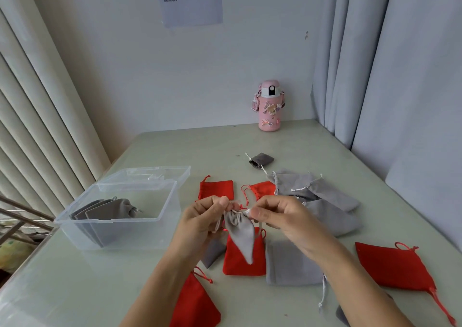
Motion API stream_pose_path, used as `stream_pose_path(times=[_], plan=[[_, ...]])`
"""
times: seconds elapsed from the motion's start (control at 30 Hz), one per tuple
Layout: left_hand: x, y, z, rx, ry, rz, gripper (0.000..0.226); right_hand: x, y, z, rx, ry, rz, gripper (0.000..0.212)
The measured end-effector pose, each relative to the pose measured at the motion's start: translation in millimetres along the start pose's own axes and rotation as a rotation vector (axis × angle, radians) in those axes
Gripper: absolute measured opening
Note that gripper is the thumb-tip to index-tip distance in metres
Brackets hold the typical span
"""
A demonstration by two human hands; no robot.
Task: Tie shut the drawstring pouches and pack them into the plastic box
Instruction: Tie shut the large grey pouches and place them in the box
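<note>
1. Head view: left hand point(207, 218) and right hand point(278, 218) pinch the cords of the grey pouch point(240, 229), fingers point(221, 203) curled, above the middle of the desk point(195, 151).
2. Soft, light cloth (likely limp); hold it by the cords near the mouth.

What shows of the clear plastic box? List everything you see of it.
The plastic box is a clear rectangular tub, see-through plastic by its look, standing upright on the left of the table. Its lid is open, lying back behind it. Inside, packed gray pouches lean in a row at the left end. Neither the left hand nor the right hand touches it; both pinch a light gray pouch to its right.
</note>
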State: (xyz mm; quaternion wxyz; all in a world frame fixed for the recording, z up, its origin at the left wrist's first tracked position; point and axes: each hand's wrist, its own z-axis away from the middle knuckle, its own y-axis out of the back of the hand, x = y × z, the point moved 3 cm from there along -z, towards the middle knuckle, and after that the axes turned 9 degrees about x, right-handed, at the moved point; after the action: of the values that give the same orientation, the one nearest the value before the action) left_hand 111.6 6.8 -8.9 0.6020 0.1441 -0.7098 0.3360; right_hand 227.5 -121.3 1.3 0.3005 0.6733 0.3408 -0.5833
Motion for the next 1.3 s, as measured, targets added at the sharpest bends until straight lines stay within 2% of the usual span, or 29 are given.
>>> stream_pose_path(times=[0.1, 0.13, 0.23, 0.37, 0.5, 0.7, 0.93, 1.17, 1.3], plan=[[3.4, -5.4, 4.0, -0.013, -0.091, -0.143, 0.029, 2.6, -7.2, 0.2, -0.010, -0.079, -0.188, 0.027], [3.1, -7.5, 4.8, -0.023, -0.121, -0.186, 0.029, 3.6, -8.8, 0.6, -0.023, -0.089, -0.233, 0.028], [1.2, -9.4, 5.1, -0.002, -0.149, -0.198, 0.033, -0.2, -10.5, 2.9, -0.011, -0.077, -0.269, 0.011], [4.0, -9.4, 5.9, 0.007, -0.137, -0.087, 0.023, 0.9, -6.0, 0.2, 0.018, -0.091, -0.280, 0.018], [4.1, -11.6, 7.7, -0.030, -0.075, 0.006, 0.040, 8.0, -9.0, -2.5, -0.003, -0.118, -0.274, 0.043], [5.9, -12.8, 8.4, -0.012, -0.085, -0.060, 0.029, 13.6, -16.0, -0.6, -0.109, -0.167, -0.314, 0.043], [4.7, -11.7, 8.0, -0.027, -0.092, -0.028, 0.028, 19.2, -10.6, -4.8, -0.110, -0.250, -0.509, 0.046], [9.1, -12.7, 11.3, 0.095, -0.165, -0.094, 0.023, 12.2, -9.7, -3.3, 0.008, -0.109, -0.445, 0.055], [8.1, -11.8, 9.3, 0.154, -0.196, -0.153, 0.018, 16.3, -17.9, -2.4, -0.011, -0.026, -0.372, 0.046]])
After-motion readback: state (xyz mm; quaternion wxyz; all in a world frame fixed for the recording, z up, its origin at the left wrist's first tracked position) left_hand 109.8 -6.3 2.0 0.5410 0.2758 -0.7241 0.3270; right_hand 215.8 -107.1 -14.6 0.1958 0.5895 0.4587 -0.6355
